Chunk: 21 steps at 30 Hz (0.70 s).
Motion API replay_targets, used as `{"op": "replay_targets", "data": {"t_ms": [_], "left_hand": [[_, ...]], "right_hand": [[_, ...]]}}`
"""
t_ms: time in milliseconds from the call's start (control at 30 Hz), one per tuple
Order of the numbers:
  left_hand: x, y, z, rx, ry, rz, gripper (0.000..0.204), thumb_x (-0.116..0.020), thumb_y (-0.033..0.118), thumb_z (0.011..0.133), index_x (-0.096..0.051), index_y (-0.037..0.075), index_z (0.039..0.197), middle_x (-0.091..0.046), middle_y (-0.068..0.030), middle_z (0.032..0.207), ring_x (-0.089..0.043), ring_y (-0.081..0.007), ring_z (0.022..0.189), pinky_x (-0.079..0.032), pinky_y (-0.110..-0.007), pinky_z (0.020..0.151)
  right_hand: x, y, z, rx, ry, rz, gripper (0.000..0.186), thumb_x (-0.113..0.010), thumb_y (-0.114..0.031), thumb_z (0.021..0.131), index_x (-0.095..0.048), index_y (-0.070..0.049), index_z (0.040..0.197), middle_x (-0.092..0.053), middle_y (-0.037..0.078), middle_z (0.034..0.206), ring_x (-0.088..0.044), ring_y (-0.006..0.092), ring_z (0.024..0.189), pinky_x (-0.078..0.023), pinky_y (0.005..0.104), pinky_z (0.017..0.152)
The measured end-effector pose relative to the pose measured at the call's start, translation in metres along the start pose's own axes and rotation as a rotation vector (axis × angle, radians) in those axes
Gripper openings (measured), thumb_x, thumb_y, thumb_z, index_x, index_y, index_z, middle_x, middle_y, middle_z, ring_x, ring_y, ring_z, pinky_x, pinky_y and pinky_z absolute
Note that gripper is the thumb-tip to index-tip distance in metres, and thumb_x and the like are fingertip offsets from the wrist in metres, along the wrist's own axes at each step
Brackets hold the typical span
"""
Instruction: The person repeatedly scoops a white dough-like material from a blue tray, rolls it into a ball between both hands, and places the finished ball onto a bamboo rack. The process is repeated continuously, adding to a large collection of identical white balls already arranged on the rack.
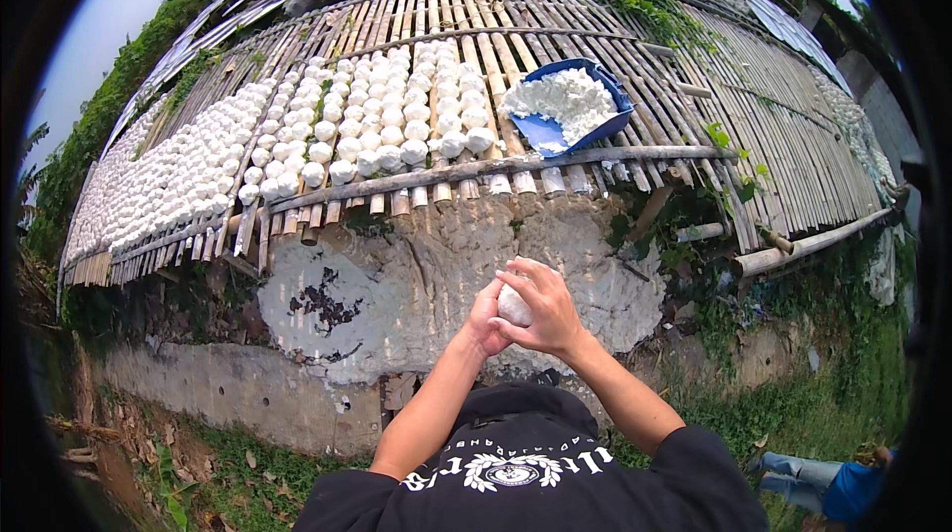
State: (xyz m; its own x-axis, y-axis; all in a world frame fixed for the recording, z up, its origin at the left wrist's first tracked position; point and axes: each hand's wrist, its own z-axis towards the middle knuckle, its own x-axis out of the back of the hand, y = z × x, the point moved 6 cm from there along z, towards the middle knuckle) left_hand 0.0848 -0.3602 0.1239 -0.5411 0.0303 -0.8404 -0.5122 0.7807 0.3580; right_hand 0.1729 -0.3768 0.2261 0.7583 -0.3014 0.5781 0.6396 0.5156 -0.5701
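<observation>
A white rounded ball (515,307) of moist-looking paste is cupped between my two palms, in front of my chest. My left hand (482,320) closes on its left side, while my right hand (547,312) curves over it from the right and top. The fingers hide much of the ball. Beyond my hands, a blue scoop-shaped container (541,135) with white crumbly paste (573,101) sits on the bamboo rack (476,11). Left of the container, many similar white balls (392,118) lie in close rows on the slats.
A bamboo pole (466,171) runs along the rack's near edge. Whitish residue (416,274) coats the ground below. Green vines (645,1) creep over the rack, and another bamboo rack (793,135) stands at right. A person in blue (853,492) is at lower right.
</observation>
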Motion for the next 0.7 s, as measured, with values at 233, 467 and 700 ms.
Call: {"op": "replay_targets", "data": {"t_ms": [233, 467, 700], "left_hand": [[-0.009, 0.003, -0.005, 0.176, -0.082, -0.140, 0.058, -0.036, 0.053, 0.116, -0.057, 0.008, 0.146, -0.067, -0.0148, 0.143, -0.068, -0.0304, 0.133, -0.060, -0.052, 0.107], [0.010, 0.010, 0.011, -0.210, 0.006, -0.208, 0.045, -0.033, 0.040, 0.118, -0.062, 0.009, 0.133, -0.070, -0.0112, 0.130, -0.073, -0.0261, 0.117, -0.063, -0.046, 0.101], [0.028, 0.014, 0.018, 0.043, -0.017, -0.158, 0.053, -0.035, 0.050, 0.117, -0.061, 0.010, 0.139, -0.071, -0.0116, 0.134, -0.073, -0.0306, 0.120, -0.064, -0.050, 0.100]], "right_hand": [[0.002, 0.000, 0.014, -0.029, -0.212, 0.148, 0.042, -0.085, -0.030, 0.086, -0.076, -0.004, 0.118, -0.075, 0.015, 0.121, -0.073, 0.0340, 0.110, -0.059, 0.0468, 0.094], [0.004, 0.009, 0.009, -0.129, 0.098, 0.034, 0.036, -0.086, -0.022, 0.081, -0.079, -0.007, 0.114, -0.076, 0.013, 0.115, -0.073, 0.0331, 0.105, -0.057, 0.0456, 0.094], [-0.004, 0.017, 0.013, 0.082, -0.312, 0.011, 0.058, -0.087, -0.028, 0.088, -0.069, -0.011, 0.141, -0.062, 0.024, 0.142, -0.065, 0.0432, 0.127, -0.055, 0.0489, 0.107]]}}
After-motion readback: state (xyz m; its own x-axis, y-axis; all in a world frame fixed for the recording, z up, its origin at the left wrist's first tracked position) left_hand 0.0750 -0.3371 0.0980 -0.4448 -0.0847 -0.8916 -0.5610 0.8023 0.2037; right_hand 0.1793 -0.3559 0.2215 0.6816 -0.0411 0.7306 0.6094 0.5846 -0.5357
